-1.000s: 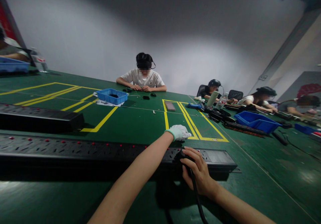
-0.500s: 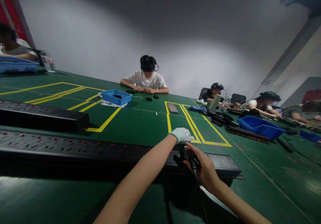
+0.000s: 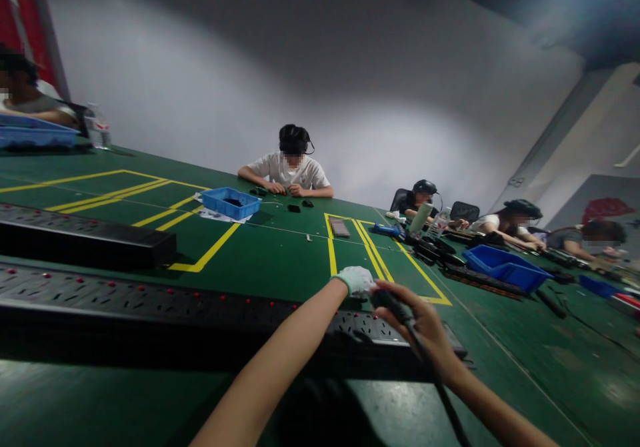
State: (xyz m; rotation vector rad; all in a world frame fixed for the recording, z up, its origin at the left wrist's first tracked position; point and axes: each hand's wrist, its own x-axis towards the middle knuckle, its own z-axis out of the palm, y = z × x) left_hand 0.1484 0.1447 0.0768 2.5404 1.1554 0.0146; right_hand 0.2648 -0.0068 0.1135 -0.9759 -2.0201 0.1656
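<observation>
My left hand (image 3: 356,281), in a white glove with a mint cuff, is over the far edge of the long black power strip (image 3: 225,310); its fingers are too blurred to read. Close beside it, my bare right hand (image 3: 417,317) is closed on a black plug (image 3: 390,303), whose thick cable (image 3: 440,387) runs down toward the lower edge of the view. Red dots and socket slots line the strip's top. The plug is above the strip's right part, and whether it touches my left hand cannot be made out.
Another black strip (image 3: 90,237) lies at the left. A light-blue tray (image 3: 231,203) sits mid-table on the green table (image 3: 280,263), marked with yellow tape. A dark-blue bin (image 3: 505,270) and black parts are at the right. A person (image 3: 295,170) sits opposite; others sit at both sides.
The plug has tilted and come up a little, with its cable now swung to the right. My right hand has shifted slightly right. The view has shifted a little.
</observation>
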